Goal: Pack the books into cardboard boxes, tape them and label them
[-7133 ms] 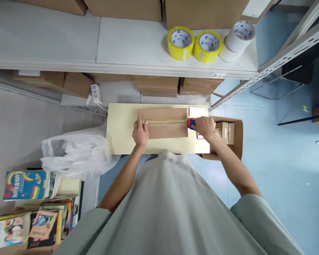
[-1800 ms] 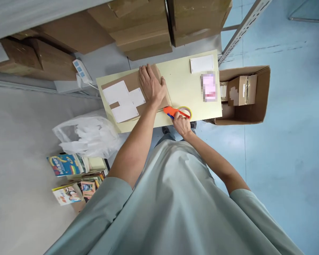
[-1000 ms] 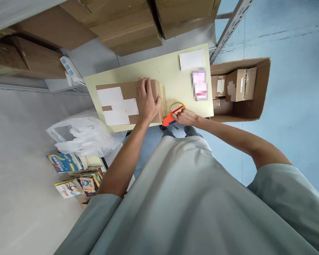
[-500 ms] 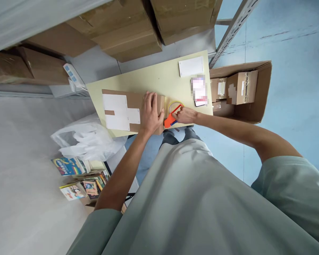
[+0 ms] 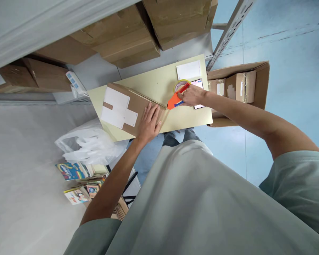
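Observation:
A cardboard box (image 5: 136,103) with white labels (image 5: 117,108) on its top lies at an angle on the pale yellow table (image 5: 155,83). My left hand (image 5: 148,124) rests on the box near its right end, fingers stretched over the top face. In my right hand (image 5: 192,95) is an orange tape dispenser (image 5: 173,101) with a blue part and a roll of tape. Its tip is close to the box's right upper corner; whether tape joins them is hard to make out. Partly behind my right hand lies a phone (image 5: 198,84).
A white paper stack (image 5: 188,70) lies at the table's far right. Right of the table stands an open carton (image 5: 262,85) with smaller boxes. Large cartons (image 5: 127,39) fill the shelf behind. A white plastic bag (image 5: 87,141) and books (image 5: 71,171) are at left.
The box has turned clockwise, its right end now nearer me. My right hand has moved the tape dispenser up and away from me, toward the phone. My left hand stays on the box.

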Demonstrator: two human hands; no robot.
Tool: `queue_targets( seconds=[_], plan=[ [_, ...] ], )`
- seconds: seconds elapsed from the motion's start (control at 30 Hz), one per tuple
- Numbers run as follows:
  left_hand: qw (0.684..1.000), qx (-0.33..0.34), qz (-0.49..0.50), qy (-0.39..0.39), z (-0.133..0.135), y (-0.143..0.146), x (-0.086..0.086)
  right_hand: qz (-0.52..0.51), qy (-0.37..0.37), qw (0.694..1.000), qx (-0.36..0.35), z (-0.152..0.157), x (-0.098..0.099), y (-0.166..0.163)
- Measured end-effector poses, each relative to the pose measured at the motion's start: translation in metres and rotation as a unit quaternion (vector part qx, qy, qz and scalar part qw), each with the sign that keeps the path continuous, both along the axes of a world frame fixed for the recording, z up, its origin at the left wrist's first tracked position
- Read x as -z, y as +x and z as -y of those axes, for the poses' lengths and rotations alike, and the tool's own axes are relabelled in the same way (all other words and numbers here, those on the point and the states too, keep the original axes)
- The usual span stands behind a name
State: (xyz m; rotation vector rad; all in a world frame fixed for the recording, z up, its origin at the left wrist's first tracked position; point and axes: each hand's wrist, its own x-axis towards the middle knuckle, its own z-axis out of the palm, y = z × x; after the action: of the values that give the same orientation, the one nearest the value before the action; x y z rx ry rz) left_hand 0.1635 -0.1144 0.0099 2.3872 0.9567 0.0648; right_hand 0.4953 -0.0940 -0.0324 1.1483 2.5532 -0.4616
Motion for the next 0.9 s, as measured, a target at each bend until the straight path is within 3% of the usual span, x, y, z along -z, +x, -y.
queue_targets(
  seconds=[0.13, 0.33, 0.43, 0.5, 0.57, 0.63, 0.7, 0.8, 0.9],
  plan=[
    [1.0, 0.001, -0.022, 0.001, 0.01, -0.003, -0.011, -0.002, -0.013, 1.0, 0.012, 0.006, -0.001, -0.005],
    [0.999, 0.017, -0.035, -0.022, 0.035, -0.025, -0.03, -0.039, -0.074, 0.997, -0.004, 0.04, -0.003, -0.054],
    [0.999, -0.009, -0.026, -0.024, 0.047, -0.04, -0.039, -0.059, -0.091, 0.994, -0.029, 0.063, -0.003, -0.085],
    [0.998, -0.058, -0.024, -0.013, 0.041, -0.041, -0.04, -0.072, -0.101, 0.992, -0.029, 0.075, -0.003, -0.106],
    [0.991, -0.133, -0.019, 0.027, 0.016, -0.035, -0.032, -0.088, -0.106, 0.99, -0.014, 0.083, -0.004, -0.126],
    [0.974, -0.208, -0.002, 0.088, -0.028, -0.023, -0.016, -0.103, -0.102, 0.989, 0.005, 0.086, -0.004, -0.146],
    [0.963, -0.249, 0.003, 0.1, -0.078, -0.01, 0.005, -0.116, -0.094, 0.988, 0.022, 0.085, -0.002, -0.165],
    [0.961, -0.263, -0.014, 0.081, -0.135, 0.003, 0.03, -0.136, -0.092, 0.985, 0.044, 0.08, 0.0, -0.192],
    [0.97, -0.233, -0.021, 0.062, -0.147, 0.007, 0.037, -0.146, -0.108, 0.98, 0.079, 0.075, -0.001, -0.22]
  ],
)
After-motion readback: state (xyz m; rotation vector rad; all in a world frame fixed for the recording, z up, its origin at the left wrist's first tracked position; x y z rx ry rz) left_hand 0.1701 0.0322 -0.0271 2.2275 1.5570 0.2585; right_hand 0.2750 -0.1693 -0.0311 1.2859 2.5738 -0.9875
